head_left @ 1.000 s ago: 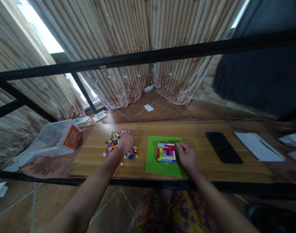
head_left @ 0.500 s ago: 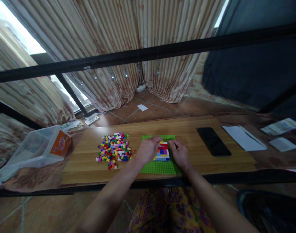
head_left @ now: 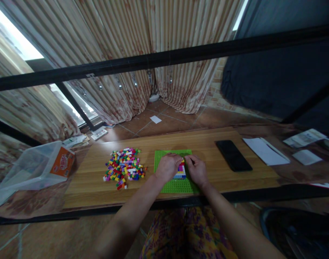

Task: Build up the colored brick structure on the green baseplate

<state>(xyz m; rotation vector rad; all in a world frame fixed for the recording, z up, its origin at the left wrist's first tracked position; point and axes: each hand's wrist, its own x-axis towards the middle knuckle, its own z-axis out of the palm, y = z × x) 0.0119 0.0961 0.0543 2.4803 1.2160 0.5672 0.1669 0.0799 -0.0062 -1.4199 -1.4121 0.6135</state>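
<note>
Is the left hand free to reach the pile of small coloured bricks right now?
Probably yes: the left hand rests on the green baseplate, with bare wooden tabletop between it and the brick pile.

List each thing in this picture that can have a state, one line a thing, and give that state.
left hand: resting on the brick panel, fingers curled
right hand: touching the panel's right side
brick panel: flat on the baseplate, partly covered
green baseplate: flat on the table
loose bricks: scattered pile
phone: screen dark, lying flat
plastic box: tipped on its side
</note>
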